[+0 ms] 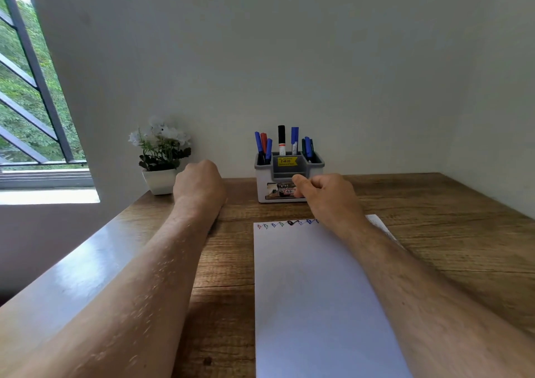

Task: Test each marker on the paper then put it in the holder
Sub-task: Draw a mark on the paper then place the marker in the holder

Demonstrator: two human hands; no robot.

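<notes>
Head view looks down a brown wood-grain counter (434,233) that meets a pale wall. At the far edge stands a white and grey plastic holder (265,186) with a yellow price sticker (287,161) on its middle section. Markers stand upright in its three compartments: two blue-capped markers and a red-capped one (263,143) in the left compartment, a black-capped marker (281,138) and a blue-capped marker (294,138) in the middle, and dark green and blue ones (307,147) in the right.

A white sheet of paper (312,290) lies on the counter in front of the holder, reaching to the near edge of the frame. Along its far edge runs a row of small zigzag scribbles (286,223) in red, green, blue and black.

Both bare forearms stretch forward. The left hand (199,185) rests on the counter left of the holder, its fingers curled into a loose fist with nothing visible in it. The right hand (327,195) hovers just before the holder's front, above the paper's far edge, fingers loosely curled and thumb extended toward the holder, holding nothing visible.

A small white pot of white flowers (160,154) sits at the counter's far left, beside a barred window (29,88).
</notes>
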